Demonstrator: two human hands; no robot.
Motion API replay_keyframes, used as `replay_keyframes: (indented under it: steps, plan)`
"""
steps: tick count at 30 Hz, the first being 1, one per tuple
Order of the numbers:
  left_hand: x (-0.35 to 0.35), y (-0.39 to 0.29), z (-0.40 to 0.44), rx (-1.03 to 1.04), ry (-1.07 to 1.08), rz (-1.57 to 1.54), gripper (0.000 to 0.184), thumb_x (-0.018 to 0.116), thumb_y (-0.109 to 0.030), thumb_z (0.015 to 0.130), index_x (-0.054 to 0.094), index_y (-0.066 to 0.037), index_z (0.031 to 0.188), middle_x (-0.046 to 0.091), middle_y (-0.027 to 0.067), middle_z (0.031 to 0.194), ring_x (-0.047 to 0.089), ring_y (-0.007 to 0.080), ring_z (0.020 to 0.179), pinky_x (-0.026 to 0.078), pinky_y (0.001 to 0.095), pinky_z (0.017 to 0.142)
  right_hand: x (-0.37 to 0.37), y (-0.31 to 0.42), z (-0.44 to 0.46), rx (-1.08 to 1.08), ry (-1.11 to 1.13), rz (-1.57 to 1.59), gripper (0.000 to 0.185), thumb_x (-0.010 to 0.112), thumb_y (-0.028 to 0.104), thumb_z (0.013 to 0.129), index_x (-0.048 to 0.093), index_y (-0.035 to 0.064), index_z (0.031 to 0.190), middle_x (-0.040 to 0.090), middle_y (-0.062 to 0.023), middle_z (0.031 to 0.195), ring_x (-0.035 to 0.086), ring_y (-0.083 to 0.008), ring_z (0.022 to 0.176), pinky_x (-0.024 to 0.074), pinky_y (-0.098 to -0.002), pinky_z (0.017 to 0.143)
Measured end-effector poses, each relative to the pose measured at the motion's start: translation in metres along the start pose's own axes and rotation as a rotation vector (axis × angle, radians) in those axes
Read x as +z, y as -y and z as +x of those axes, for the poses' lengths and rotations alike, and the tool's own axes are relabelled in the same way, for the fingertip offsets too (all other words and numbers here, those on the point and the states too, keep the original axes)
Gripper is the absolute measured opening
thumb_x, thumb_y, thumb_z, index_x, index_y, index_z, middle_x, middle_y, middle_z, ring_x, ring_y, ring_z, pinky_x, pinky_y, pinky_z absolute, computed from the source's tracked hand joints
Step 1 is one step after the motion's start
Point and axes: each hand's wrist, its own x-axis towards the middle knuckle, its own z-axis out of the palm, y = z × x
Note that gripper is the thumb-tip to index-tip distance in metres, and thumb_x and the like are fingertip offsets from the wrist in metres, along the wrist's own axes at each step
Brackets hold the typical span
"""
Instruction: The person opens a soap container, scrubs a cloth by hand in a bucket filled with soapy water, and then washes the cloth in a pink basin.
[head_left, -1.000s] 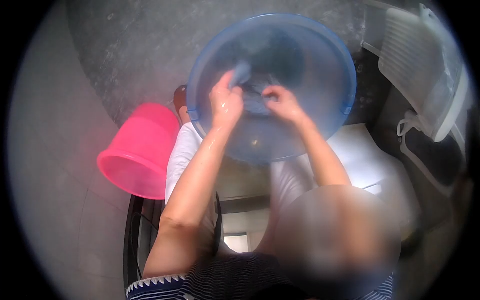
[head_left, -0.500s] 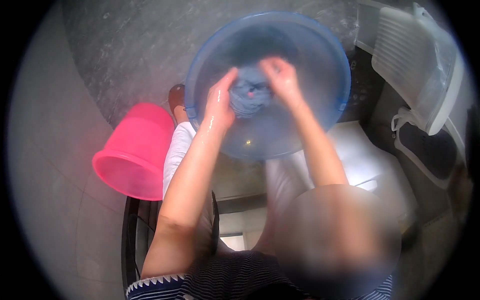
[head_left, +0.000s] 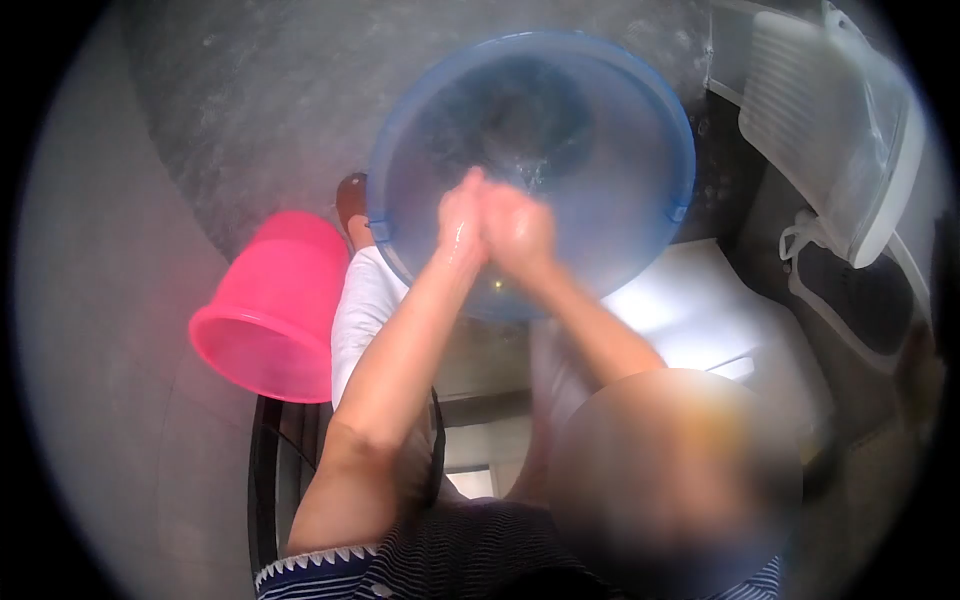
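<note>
My left hand and my right hand are pressed together, both closed, over the near half of a large translucent blue basin. The hands are wet, and the right one is blurred. A blue-grey cloth showed between them a moment ago; now it is covered by the closed fingers, with none of it visible elsewhere. Water in the basin shows a dark round patch, perhaps a shadow or something under the surface, with ripples and splashes just beyond the fingertips.
To the left, a pink bucket lies tipped beside my leg. A brown shoe touches the basin's left side. On the right stand a white ribbed plastic piece and a dark, white-rimmed object. A blurred round shape hides the lower right.
Both hands have come together and moved nearer to me, closing over the blue-grey cloth, which has gone from view. Ripples now show where the cloth was.
</note>
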Motion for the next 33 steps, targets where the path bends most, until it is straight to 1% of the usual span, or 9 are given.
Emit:
replay_keyframes:
  steps: [3,8,13,16,20,24,27,28,33]
  plan:
    - [0.023,0.004,-0.022,-0.090,-0.127,-0.120,0.024,0.048,-0.027,0.087,0.054,-0.006,0.077,0.054,0.0039,0.064,0.050,0.0169,0.051,0.039,0.0297,0.042,0.002,-0.013,0.027,-0.194,-0.054,0.089,0.029,0.051,0.033,0.082,0.060,0.0078,0.070,0.059,-0.0156,0.066,0.058,-0.0350,0.063,0.0452,-0.0415,0.056]
    - [0.001,-0.008,-0.022,-0.348,0.864,-0.387,0.027,0.041,-0.031,0.089,0.054,-0.008,0.093,0.056,0.0036,0.081,0.053,0.0194,0.064,0.042,0.0331,0.049,-0.015,-0.024,0.078,0.334,0.494,1.102,0.048,0.045,0.046,0.086,0.053,0.0059,0.112,0.058,-0.0087,0.104,0.052,-0.0197,0.103,0.0382,-0.0318,0.087]
    - [0.010,-0.053,-0.043,-0.068,0.714,-0.539,0.026,0.034,-0.029,0.088,0.051,-0.009,0.084,0.046,0.0066,0.063,0.037,0.0163,0.043,0.034,0.0301,0.043,-0.004,-0.074,0.038,0.714,1.053,1.116,0.066,0.051,0.053,0.080,0.045,0.0001,0.119,0.057,-0.0073,0.106,0.052,-0.0202,0.103,0.0371,-0.0330,0.091]
    - [0.003,-0.058,-0.027,0.058,0.444,-0.611,0.036,0.037,-0.030,0.088,0.044,-0.006,0.113,0.052,0.0179,0.096,0.050,0.0227,0.075,0.039,0.0342,0.070,-0.046,-0.077,0.028,0.241,1.341,1.129,0.061,0.064,0.047,0.073,0.052,0.0011,0.111,0.058,-0.0073,0.104,0.055,-0.0180,0.095,0.0406,-0.0301,0.086]
    - [0.002,-0.050,-0.036,0.283,0.195,0.191,0.077,0.059,-0.034,0.078,0.018,-0.007,0.136,0.028,0.0207,0.135,0.032,0.0250,0.122,0.028,0.0332,0.094,-0.043,-0.056,0.056,-0.038,0.907,0.095,0.045,0.068,0.015,0.060,0.057,0.0028,0.102,0.059,-0.0097,0.096,0.056,-0.0190,0.087,0.0433,-0.0270,0.080]
    - [-0.007,-0.035,-0.040,0.286,0.125,0.446,0.078,0.066,-0.031,0.074,0.024,-0.006,0.135,0.032,0.0191,0.133,0.034,0.0224,0.120,0.026,0.0322,0.095,0.018,-0.136,0.147,0.311,0.026,0.477,0.037,0.063,0.017,0.065,0.057,0.0029,0.099,0.054,-0.0168,0.109,0.057,-0.0273,0.093,0.0427,-0.0348,0.083]
    - [-0.009,-0.026,-0.030,0.231,0.156,0.456,0.065,0.064,-0.027,0.075,0.034,-0.006,0.130,0.038,0.0154,0.130,0.039,0.0205,0.115,0.029,0.0315,0.093,0.106,-0.148,0.107,-0.209,0.332,-0.784,0.033,0.062,0.018,0.068,0.058,0.0032,0.098,0.056,-0.0192,0.104,0.056,-0.0300,0.095,0.0426,-0.0366,0.084]
    - [-0.008,-0.027,-0.031,0.213,0.162,0.455,0.064,0.063,-0.027,0.076,0.035,-0.007,0.130,0.039,0.0146,0.129,0.040,0.0201,0.113,0.029,0.0319,0.092,0.080,-0.092,0.096,-0.096,0.647,-0.696,0.026,0.058,0.016,0.070,0.059,0.0043,0.094,0.060,-0.0163,0.094,0.056,-0.0305,0.094,0.0430,-0.0378,0.081]
    - [-0.014,-0.031,-0.024,0.058,0.074,0.288,0.059,0.061,-0.030,0.078,0.038,-0.008,0.127,0.045,0.0114,0.120,0.041,0.0195,0.109,0.035,0.0370,0.087,0.068,-0.143,0.142,0.101,0.023,-0.275,0.023,0.055,0.012,0.068,0.060,0.0022,0.089,0.061,-0.0171,0.088,0.057,-0.0323,0.089,0.0444,-0.0390,0.079]
